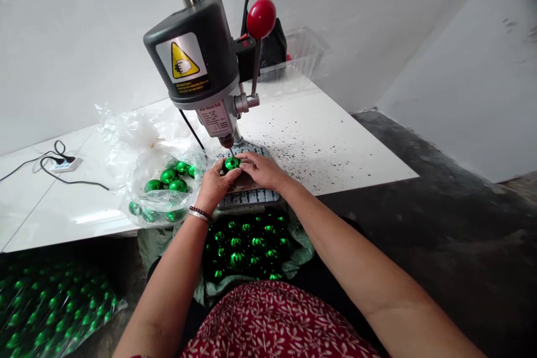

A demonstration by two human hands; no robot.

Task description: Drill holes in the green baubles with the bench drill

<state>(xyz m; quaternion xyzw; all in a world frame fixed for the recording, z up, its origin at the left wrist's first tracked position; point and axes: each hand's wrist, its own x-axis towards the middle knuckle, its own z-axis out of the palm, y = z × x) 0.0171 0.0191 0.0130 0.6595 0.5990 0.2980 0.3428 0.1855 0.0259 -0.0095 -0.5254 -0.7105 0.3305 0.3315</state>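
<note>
A shiny green ball (232,164) sits between my two hands under the bit of a small bench drill (197,50). My left hand (216,182) is closed on its left side, thumb in front. From the right, my right hand (260,170) grips the same ball with its fingers. The thin drill bit (232,151) comes down at the top of the ball; whether it touches, I cannot tell. Beneath them lies the drill's slotted metal base (247,197). The red-knobbed lever (261,18) stands raised, with neither hand on it.
Left of the drill, a clear plastic bag (138,140) holds several green balls. An open sack (300,246) full of green balls is at my lap, and another big bag (54,302) stands lower left. Dark shavings litter the white table (356,162). A power strip (67,164) lies left.
</note>
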